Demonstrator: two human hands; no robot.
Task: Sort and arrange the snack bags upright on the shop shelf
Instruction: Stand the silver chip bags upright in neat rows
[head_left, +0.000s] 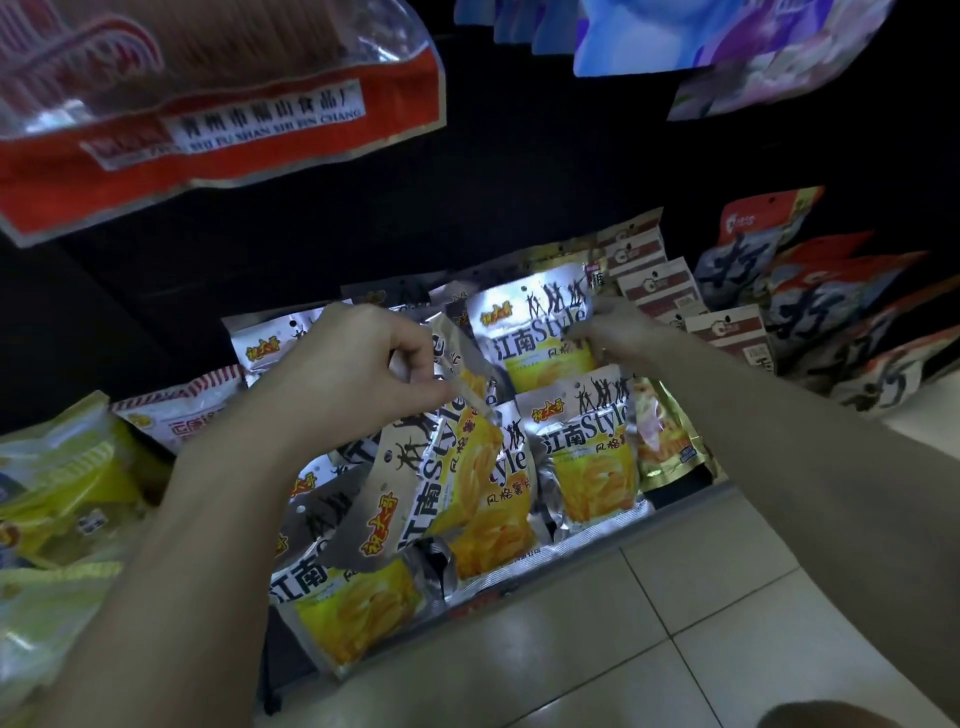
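Observation:
Several silver-and-yellow chip bags lie jumbled on the low shop shelf (597, 540). My left hand (353, 374) pinches the top corner of one tilted chip bag (441, 457) that leans over the pile. My right hand (618, 332) grips the right edge of an upright chip bag (535, 332) at the back of the row. Another upright chip bag (587, 447) stands in front of that one. A further chip bag (353, 608) lies slanted at the shelf's front left corner.
Brown-and-white packets (660, 286) and dark packs with red tops (810, 291) stand to the right. Yellow bags (62, 478) and a red-striped bag (182, 415) sit at left. A red-and-clear bag (208, 104) hangs overhead, blue packs (701, 36) at upper right. Tiled floor (675, 623) lies below.

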